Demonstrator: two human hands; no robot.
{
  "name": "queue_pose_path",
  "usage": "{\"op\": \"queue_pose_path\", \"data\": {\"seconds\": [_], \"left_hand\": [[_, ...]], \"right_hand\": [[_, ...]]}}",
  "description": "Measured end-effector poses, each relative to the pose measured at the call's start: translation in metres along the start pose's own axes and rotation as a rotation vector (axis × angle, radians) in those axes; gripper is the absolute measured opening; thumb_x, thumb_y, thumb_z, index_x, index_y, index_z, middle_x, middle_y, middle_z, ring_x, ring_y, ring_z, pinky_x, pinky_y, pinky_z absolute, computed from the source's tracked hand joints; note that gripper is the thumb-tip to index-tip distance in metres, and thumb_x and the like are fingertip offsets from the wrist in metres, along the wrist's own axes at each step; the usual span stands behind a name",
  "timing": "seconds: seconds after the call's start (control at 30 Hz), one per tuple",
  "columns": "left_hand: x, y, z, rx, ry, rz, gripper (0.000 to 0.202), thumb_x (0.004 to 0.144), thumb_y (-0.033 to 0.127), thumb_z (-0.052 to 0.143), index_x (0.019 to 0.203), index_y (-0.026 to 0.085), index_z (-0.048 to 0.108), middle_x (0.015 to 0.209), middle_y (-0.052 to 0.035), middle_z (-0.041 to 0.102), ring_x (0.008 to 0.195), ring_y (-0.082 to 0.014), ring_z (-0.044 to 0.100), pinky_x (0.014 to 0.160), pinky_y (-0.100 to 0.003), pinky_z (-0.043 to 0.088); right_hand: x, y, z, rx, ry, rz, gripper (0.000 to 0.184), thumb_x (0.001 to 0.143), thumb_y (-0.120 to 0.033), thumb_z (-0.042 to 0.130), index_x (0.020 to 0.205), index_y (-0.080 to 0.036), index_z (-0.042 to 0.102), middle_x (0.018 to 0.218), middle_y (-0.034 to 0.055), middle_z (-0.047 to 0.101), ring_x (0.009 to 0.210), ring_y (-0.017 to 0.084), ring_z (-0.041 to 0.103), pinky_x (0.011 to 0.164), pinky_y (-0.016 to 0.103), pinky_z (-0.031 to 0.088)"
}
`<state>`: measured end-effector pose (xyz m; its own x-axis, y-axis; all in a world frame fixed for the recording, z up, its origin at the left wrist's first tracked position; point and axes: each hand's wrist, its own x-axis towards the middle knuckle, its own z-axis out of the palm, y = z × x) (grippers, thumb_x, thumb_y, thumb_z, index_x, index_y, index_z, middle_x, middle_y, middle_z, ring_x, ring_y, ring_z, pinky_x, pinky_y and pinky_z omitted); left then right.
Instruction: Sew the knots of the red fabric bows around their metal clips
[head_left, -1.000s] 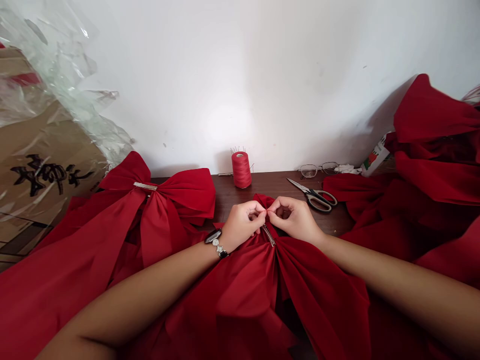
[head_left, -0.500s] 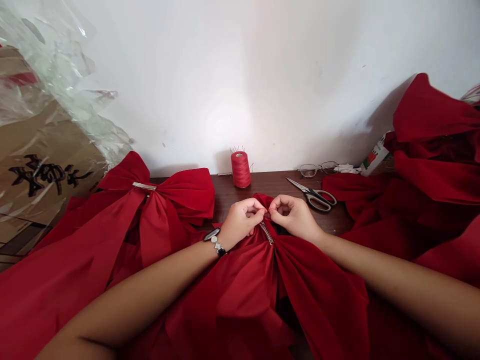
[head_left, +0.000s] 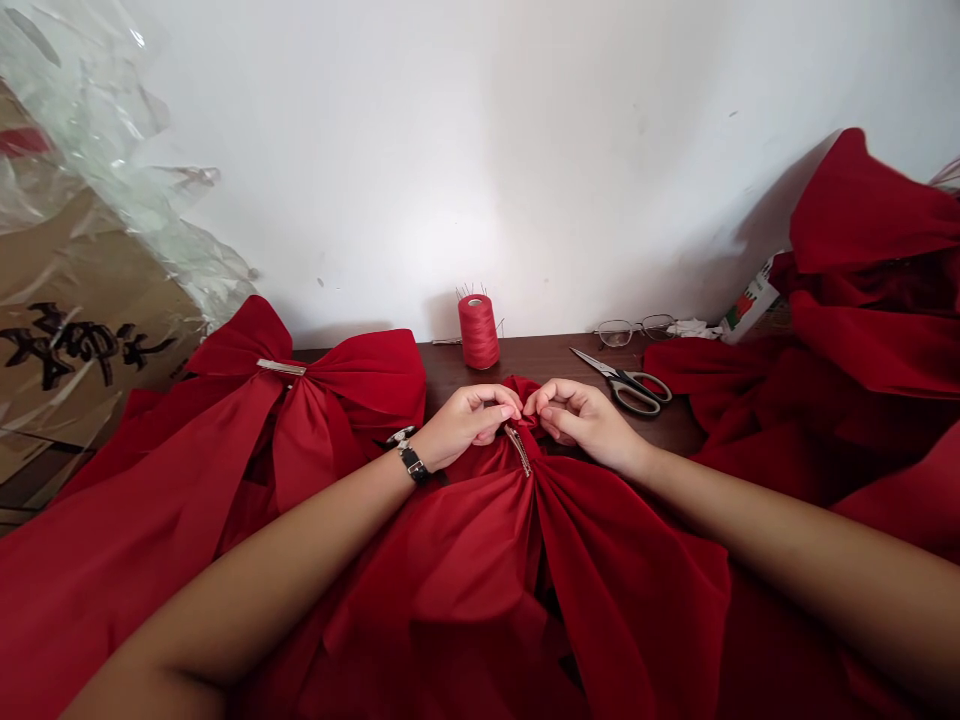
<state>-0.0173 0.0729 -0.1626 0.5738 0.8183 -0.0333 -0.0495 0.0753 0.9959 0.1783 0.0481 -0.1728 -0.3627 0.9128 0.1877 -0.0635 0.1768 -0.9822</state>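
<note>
A large red fabric bow [head_left: 510, 560] lies in front of me on a dark wooden table [head_left: 540, 358], gathered at its middle by a metal clip [head_left: 517, 449]. My left hand [head_left: 469, 425], with a watch on the wrist, and my right hand [head_left: 581, 420] meet over the bow's knot. Both hands have their fingers curled and pinch the red fabric just above the clip. The fingertips nearly touch each other.
A second red bow with a metal clip [head_left: 281, 367] lies at the left. A red thread spool [head_left: 478, 331] with needles stands by the white wall. Scissors [head_left: 626, 381] and glasses [head_left: 637, 328] lie at the back right. More red fabric [head_left: 862, 330] piles at right; a plastic-covered cardboard box [head_left: 75, 330] at left.
The view has shifted slightly down, so everything sits a little higher in the frame. My hands stay pinched on the knot, their fingers shifting slightly; my left wrist has turned, moving the watch.
</note>
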Motion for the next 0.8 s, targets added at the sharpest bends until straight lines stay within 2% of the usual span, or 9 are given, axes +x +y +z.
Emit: {"op": "queue_pose_path", "data": {"seconds": [0.13,0.23,0.3,0.43,0.6,0.7,0.8], "left_hand": [[0.001,0.0,-0.001,-0.029,-0.005,-0.027,0.023,0.074,0.032,0.071,0.077,0.011,0.063,0.072,-0.0011,0.061,0.044,0.0002,0.029,0.043,-0.018,0.019],[0.002,0.0,-0.001,-0.05,-0.003,-0.053,0.023,0.073,0.032,0.07,0.078,0.011,0.063,0.061,0.0032,0.053,0.043,-0.0006,0.028,0.043,-0.018,0.019],[0.002,0.001,-0.001,-0.058,-0.007,-0.073,0.022,0.074,0.032,0.069,0.078,0.011,0.063,0.056,0.0052,0.048,0.043,-0.001,0.028,0.044,-0.018,0.018],[0.003,0.002,-0.002,-0.065,-0.03,-0.104,0.018,0.076,0.029,0.067,0.077,0.011,0.062,0.051,0.0066,0.046,0.041,-0.0012,0.025,0.043,-0.018,0.016],[0.002,0.003,-0.003,-0.068,-0.04,-0.098,0.017,0.078,0.029,0.065,0.078,0.012,0.062,0.046,0.0092,0.037,0.041,-0.0021,0.023,0.042,-0.017,0.016],[0.001,0.002,-0.003,-0.058,-0.054,-0.084,0.017,0.08,0.029,0.065,0.079,0.012,0.061,0.051,0.0073,0.043,0.042,-0.0015,0.024,0.042,-0.016,0.017],[0.001,0.001,-0.004,-0.037,-0.093,-0.07,0.019,0.081,0.029,0.064,0.08,0.011,0.06,0.066,0.0008,0.058,0.042,-0.0004,0.028,0.041,-0.017,0.02]], "right_hand": [[-0.002,0.0,0.001,-0.002,0.0,-0.061,0.024,0.081,-0.038,0.062,0.076,-0.017,0.052,0.085,0.0046,0.064,0.059,0.008,0.048,0.054,0.022,0.039],[-0.006,-0.002,0.002,-0.186,0.012,-0.191,0.011,0.081,-0.026,0.06,0.077,-0.018,0.053,0.091,0.0059,0.065,0.07,0.011,0.054,0.061,0.023,0.041],[-0.009,-0.002,0.002,-0.326,-0.007,-0.255,0.004,0.079,-0.018,0.059,0.077,-0.018,0.055,0.089,0.0049,0.065,0.068,0.011,0.052,0.059,0.022,0.04],[-0.011,0.003,0.001,-0.277,-0.071,-0.178,0.003,0.08,-0.016,0.056,0.082,-0.017,0.058,0.072,-0.0001,0.059,0.056,0.008,0.045,0.055,0.021,0.038],[-0.007,0.006,0.0,-0.183,-0.031,-0.134,0.006,0.084,-0.022,0.056,0.081,-0.017,0.054,0.078,0.0011,0.059,0.065,0.009,0.051,0.061,0.021,0.042],[-0.003,0.008,0.001,-0.128,-0.016,-0.088,0.014,0.085,-0.029,0.057,0.08,-0.018,0.051,0.074,-0.0007,0.056,0.059,0.007,0.049,0.055,0.021,0.041],[0.0,0.01,0.001,-0.076,-0.032,-0.018,0.023,0.085,-0.038,0.057,0.079,-0.018,0.046,0.063,-0.005,0.049,0.045,0.006,0.042,0.044,0.02,0.037]]}}
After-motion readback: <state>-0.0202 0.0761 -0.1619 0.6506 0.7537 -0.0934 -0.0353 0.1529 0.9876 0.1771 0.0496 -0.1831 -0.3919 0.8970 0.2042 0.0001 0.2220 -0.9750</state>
